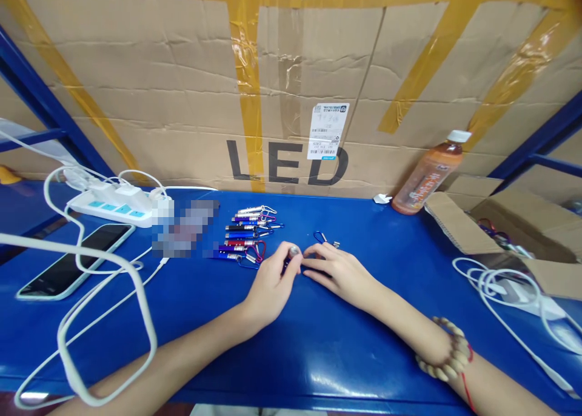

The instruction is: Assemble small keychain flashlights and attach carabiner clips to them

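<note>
Tube (293, 251), a tiny one with a silvery round end, is pinched between the thumb and fingers of the left hand (271, 276), just over the middle of the bench (345, 349). That hand's curled round it with the end facing up, so most of the body is hidden. The right hand (339, 269) comes in from the other side, palm down, fingers loosely bent and tips right by the tube's end. Can't tell if they're touching it or gripping anything small. Both forearms angle in from the bottom corners, and there's a beaded bracelet (448, 350) on the right wrist.

Just past the right hand's fingers: a blue clip (320, 237) and some tiny metal bits (336, 244), too small to make out. Left of the hands, a row of little penlights (240, 243) with clips, in silver, blue, black, red and purple.

Further left, a phone (75, 264) and a loaded power strip (113, 204), plus a blurred-out patch. The annoying bit is the white cable (148, 313), which loops across the view in front of the left forearm. Over right: a white plug (382, 198), a leaning bottle (425, 176), an open box (448, 222) and coiled cords (488, 288). A big taped LED carton (191, 100) walls off the back.
</note>
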A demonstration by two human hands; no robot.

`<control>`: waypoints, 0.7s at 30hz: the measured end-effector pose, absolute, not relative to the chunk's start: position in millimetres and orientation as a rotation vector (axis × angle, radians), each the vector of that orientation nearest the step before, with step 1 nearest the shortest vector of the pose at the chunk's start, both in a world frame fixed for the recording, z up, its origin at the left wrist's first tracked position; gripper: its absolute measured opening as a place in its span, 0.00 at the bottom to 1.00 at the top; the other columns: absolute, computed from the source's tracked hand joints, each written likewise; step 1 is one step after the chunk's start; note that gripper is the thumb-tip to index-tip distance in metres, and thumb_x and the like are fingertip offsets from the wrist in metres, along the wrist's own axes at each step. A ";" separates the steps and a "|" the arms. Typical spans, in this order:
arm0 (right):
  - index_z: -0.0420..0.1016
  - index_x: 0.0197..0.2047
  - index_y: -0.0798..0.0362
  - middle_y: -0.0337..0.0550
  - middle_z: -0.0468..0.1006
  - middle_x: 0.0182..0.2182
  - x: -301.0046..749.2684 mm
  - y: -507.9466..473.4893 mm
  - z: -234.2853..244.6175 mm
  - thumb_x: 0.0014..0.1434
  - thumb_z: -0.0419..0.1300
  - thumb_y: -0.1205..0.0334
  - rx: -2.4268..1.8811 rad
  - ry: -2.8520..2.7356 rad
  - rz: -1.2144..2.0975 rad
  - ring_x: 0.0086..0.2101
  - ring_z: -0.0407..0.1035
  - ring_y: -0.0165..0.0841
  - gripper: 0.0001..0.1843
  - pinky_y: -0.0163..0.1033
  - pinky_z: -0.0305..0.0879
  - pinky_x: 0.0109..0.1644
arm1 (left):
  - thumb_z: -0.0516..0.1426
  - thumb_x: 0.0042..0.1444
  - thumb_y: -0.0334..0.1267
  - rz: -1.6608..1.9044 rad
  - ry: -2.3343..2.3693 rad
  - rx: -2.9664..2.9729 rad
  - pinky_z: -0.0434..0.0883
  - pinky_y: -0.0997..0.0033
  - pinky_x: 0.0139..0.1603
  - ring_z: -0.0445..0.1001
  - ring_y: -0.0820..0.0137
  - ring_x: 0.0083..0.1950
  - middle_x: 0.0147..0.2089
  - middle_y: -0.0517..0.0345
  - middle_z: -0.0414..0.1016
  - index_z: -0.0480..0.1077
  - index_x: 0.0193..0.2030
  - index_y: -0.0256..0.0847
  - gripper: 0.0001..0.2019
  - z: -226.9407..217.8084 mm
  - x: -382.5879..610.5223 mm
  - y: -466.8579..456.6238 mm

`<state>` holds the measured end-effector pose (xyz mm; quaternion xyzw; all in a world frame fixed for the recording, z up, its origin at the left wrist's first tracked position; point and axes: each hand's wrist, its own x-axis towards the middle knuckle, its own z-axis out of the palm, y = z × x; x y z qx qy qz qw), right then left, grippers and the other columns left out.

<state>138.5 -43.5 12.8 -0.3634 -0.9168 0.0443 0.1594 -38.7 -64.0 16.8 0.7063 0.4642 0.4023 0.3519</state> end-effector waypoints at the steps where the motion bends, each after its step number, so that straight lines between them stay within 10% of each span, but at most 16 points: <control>1: 0.74 0.46 0.48 0.45 0.73 0.42 138.6 -42.8 11.9 0.64 0.49 0.61 -1.044 -2.610 0.127 0.41 0.69 0.36 0.14 0.42 0.69 0.45 | 0.47 0.62 0.37 1.013 1.186 1.850 0.62 0.76 0.32 0.65 0.73 0.28 0.28 0.64 0.66 0.61 0.32 0.41 0.08 16.7 -38.2 -64.8; 21: 0.78 0.34 0.54 0.43 0.75 0.28 134.9 -45.3 18.8 0.56 0.60 0.56 -1.024 -1.920 0.630 0.25 0.67 0.27 0.11 0.29 0.62 0.22 | 0.51 0.60 0.37 0.863 1.173 2.059 0.65 0.71 0.39 0.71 0.68 0.37 0.36 0.59 0.72 0.69 0.37 0.42 0.06 8.7 -40.2 -62.9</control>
